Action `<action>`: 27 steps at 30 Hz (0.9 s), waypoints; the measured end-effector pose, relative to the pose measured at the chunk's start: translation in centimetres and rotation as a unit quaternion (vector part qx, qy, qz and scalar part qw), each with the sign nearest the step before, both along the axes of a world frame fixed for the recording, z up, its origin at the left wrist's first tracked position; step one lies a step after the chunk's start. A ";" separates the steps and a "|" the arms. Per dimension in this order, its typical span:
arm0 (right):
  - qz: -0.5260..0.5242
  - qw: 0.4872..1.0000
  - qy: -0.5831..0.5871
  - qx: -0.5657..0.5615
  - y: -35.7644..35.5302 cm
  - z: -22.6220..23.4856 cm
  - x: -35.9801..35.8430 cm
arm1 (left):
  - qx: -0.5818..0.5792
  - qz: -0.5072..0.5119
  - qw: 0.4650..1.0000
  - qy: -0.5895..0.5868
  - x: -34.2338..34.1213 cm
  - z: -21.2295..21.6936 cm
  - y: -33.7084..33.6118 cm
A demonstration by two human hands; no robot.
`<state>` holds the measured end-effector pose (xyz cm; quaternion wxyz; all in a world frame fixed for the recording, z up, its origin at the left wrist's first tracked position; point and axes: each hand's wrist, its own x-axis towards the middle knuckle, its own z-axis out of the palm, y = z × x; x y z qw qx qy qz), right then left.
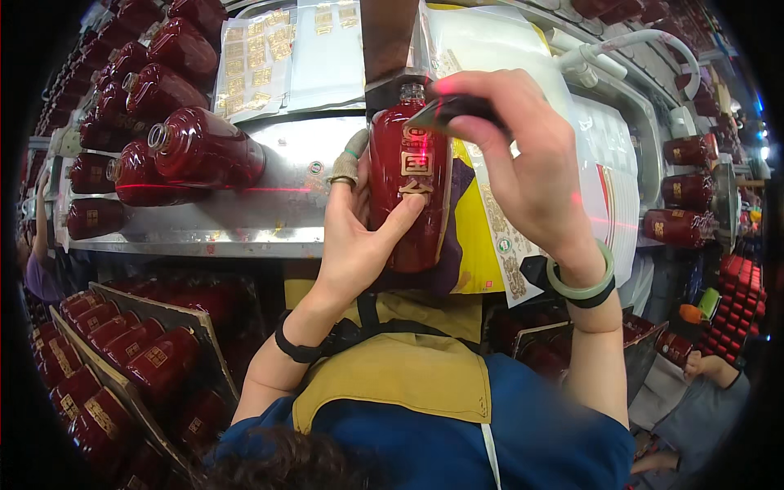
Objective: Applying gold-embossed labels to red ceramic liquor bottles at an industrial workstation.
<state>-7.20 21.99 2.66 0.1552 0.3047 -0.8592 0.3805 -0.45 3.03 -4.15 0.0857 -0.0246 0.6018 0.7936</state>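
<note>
A dark red glass bottle [412,192] with gold characters on its front lies lengthwise before me, neck pointing away. My left hand [357,233] grips its left side, thumb laid across the lower front, a ring and a taped fingertip showing. My right hand [518,155] reaches over the bottle's shoulder and pinches a small dark flat tool [453,110] against the glass near the neck. A red laser line runs down the bottle's front. A black band is on my left wrist, a green bangle [581,282] on my right.
Several red bottles [196,151] lie on the metal bench [245,220] at left. Sheets of gold stickers [253,61] lie beyond. Crates of labelled bottles [122,359] stand at lower left. More bottles sit on a conveyor [690,192] at right. Another person sits at lower right.
</note>
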 end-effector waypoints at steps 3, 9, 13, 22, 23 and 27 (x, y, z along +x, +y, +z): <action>0.059 0.996 0.008 0.062 -1.4 0.4 -0.6 | 0.015 0.001 1.000 0.015 0.0 -0.1 0.1; 0.017 0.961 0.253 0.109 -0.6 -0.7 -3.9 | 0.022 -0.005 1.000 -0.005 0.4 -0.3 -0.3; 0.253 0.932 0.245 0.089 -0.7 -3.8 2.1 | 0.073 0.031 0.997 0.012 0.5 -1.4 -1.8; -0.136 0.980 0.131 -0.069 1.0 -2.7 -4.2 | -0.213 0.027 0.926 0.310 -2.6 -1.9 -2.5; -0.136 0.980 0.131 -0.069 1.0 -2.5 -4.1 | -0.336 -0.001 0.843 0.420 -3.2 -1.6 -2.7; -0.146 0.980 0.069 -0.114 1.4 -2.0 -2.8 | -0.481 -0.053 0.778 0.400 -3.9 0.8 -2.3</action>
